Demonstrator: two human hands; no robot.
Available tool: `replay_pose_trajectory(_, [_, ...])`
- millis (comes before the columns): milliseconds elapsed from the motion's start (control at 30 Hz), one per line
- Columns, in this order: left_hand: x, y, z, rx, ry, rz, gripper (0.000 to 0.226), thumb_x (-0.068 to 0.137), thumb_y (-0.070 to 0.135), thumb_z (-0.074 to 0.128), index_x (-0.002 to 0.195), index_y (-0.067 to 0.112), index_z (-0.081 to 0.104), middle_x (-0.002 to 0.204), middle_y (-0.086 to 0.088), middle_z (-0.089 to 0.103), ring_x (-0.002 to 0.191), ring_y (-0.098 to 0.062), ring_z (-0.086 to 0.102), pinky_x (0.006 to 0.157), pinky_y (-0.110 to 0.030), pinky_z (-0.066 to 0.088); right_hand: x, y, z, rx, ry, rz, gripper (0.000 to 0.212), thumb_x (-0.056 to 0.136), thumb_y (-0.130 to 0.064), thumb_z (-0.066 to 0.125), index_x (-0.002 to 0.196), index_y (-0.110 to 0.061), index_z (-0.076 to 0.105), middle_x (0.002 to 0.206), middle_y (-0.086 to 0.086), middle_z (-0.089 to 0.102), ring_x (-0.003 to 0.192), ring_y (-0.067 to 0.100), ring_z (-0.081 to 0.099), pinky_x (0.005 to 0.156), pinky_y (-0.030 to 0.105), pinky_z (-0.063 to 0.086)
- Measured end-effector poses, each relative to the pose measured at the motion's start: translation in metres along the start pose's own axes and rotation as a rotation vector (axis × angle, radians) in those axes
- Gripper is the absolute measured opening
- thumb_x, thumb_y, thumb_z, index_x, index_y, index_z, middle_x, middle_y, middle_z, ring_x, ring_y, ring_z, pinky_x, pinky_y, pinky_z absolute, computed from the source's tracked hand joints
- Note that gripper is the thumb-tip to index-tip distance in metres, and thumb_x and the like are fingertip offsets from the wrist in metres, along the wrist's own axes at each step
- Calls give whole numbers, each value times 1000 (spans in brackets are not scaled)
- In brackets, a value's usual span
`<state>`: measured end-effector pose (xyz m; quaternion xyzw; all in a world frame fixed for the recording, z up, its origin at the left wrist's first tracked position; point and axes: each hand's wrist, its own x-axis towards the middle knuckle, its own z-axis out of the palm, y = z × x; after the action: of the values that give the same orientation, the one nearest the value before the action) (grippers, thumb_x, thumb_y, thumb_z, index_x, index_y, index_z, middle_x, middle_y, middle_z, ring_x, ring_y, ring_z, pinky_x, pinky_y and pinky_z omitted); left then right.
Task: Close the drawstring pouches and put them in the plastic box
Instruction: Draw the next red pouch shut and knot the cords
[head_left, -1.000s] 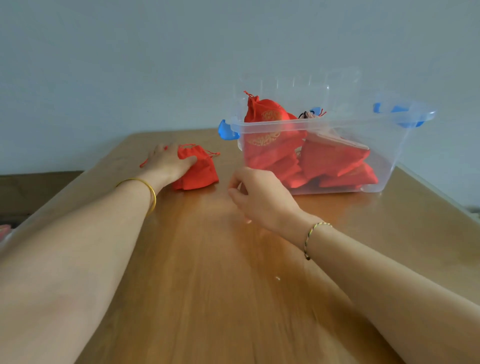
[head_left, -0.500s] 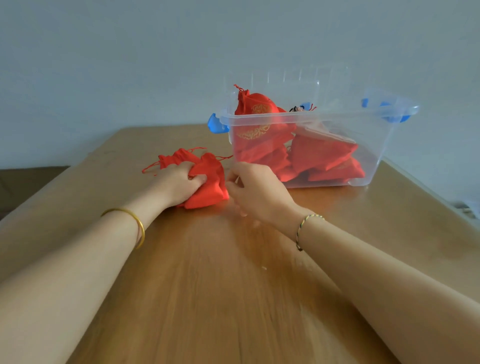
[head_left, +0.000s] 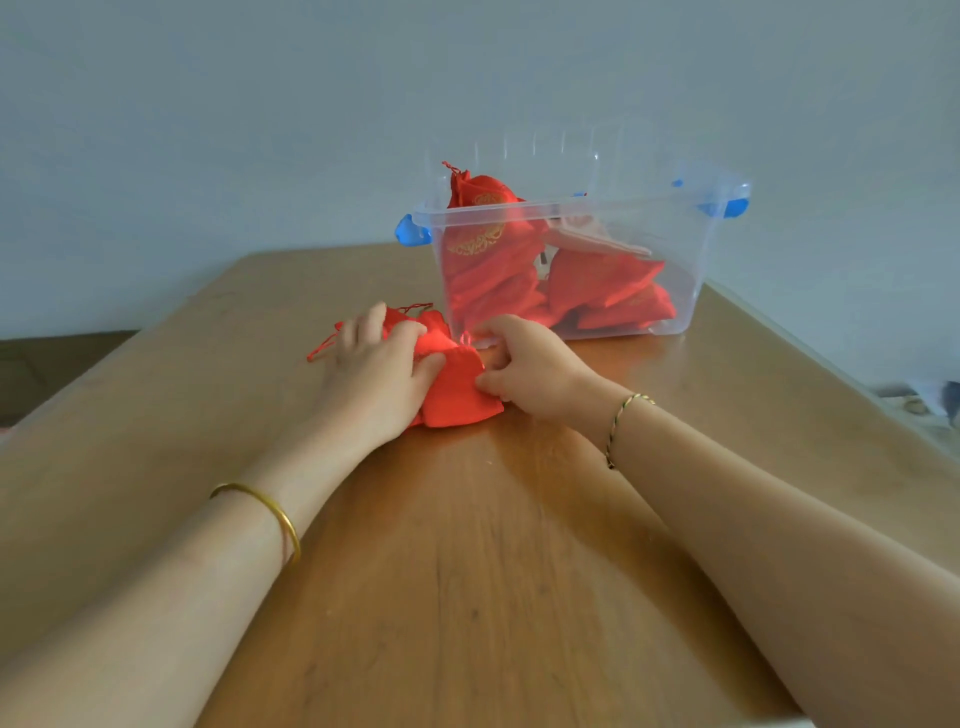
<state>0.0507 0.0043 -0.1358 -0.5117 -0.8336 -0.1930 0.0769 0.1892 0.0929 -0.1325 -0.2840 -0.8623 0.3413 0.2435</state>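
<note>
**One pouch on the table, both hands on it**

Wooden table (head_left: 467, 597): smooth, glossy grain. At its far side stands a clear plastic box (head_left: 693, 260), rectangular, with blue clips at the ends. Red fabric pouches (head_left: 597, 280) are piled inside (one pokes above the rim, gold print). Just in front of the box, a soft red pouch (head_left: 457, 389) lies crumpled on the tabletop. Left hand (head_left: 374, 374) grips its gathered top, fingers curled over. Right hand (head_left: 535, 364) pinches its right edge, thumb and curled fingers on cloth. Thin red cord (head_left: 319, 349) trails left. Gold bangle (head_left: 280, 514) on left wrist; braided bracelet (head_left: 618, 421) on right.
</note>
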Motion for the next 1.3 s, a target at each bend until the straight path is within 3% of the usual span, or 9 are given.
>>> replay_pose_trajectory(133, [0,10,-8,-74,47,105,31,91,34,52,111,12,61,143,-9,38,135,-27,27,107,-33,22,-7,0,-15,130,116,-139,56,73,9,61,125,-10,51,67,-4,50,66,12,49,69,27,44])
replay_pose_trajectory(233, [9,22,-16,-413,31,131,6,88,21,60,92,17,57,112,-3,57,106,-20,53,85,-23,34,-12,4,-31,215,196,-145,55,74,10,59,125,-11,51,70,-2,52,60,4,48,61,17,42])
replay_pose_trajectory(333, [12,40,-25,-615,-23,237,9,89,14,58,88,21,52,85,10,57,84,-9,56,83,-25,42,-20,8,-44,319,245,-29,53,80,7,51,129,-11,47,77,1,55,61,9,54,51,12,41])
replay_pose_trajectory(500, [1,51,-13,-691,-3,301,8,88,11,58,92,18,57,88,1,62,83,-16,59,78,-29,45,-24,5,-50,436,156,117,53,83,11,33,128,-11,50,97,8,56,57,18,56,43,25,42])
replay_pose_trajectory(667, [0,45,-8,-770,2,297,14,88,9,58,89,23,57,87,4,63,79,-6,57,74,-19,44,-24,8,-44,321,90,141,19,90,2,46,104,-2,59,79,13,60,58,22,56,47,28,40])
replay_pose_trajectory(800, [-2,38,-8,-811,4,248,17,88,9,58,94,25,58,93,6,66,82,1,59,75,-13,45,-25,9,-43,314,144,161,10,91,-10,53,83,-6,56,72,11,64,59,28,60,50,32,42])
replay_pose_trajectory(900, [-1,33,-8,-816,-5,205,19,89,13,57,103,25,61,102,7,65,99,-7,61,88,-23,46,-26,10,-44,355,187,167,11,92,-10,53,81,-8,55,67,5,64,46,18,61,44,29,42])
replay_pose_trajectory(1133, [1,26,-12,-693,25,143,7,87,19,61,90,23,66,90,9,67,86,-7,62,79,-22,47,-22,14,-44,296,310,104,7,88,-6,54,83,-6,59,68,11,65,45,21,57,48,36,47])
replay_pose_trajectory(1300, [4,18,-16,-658,21,103,8,87,17,61,84,21,68,84,11,66,82,-8,61,78,-26,47,-19,21,-45,-32,459,22,15,82,-7,54,80,-19,61,65,-10,59,51,17,61,62,33,51])
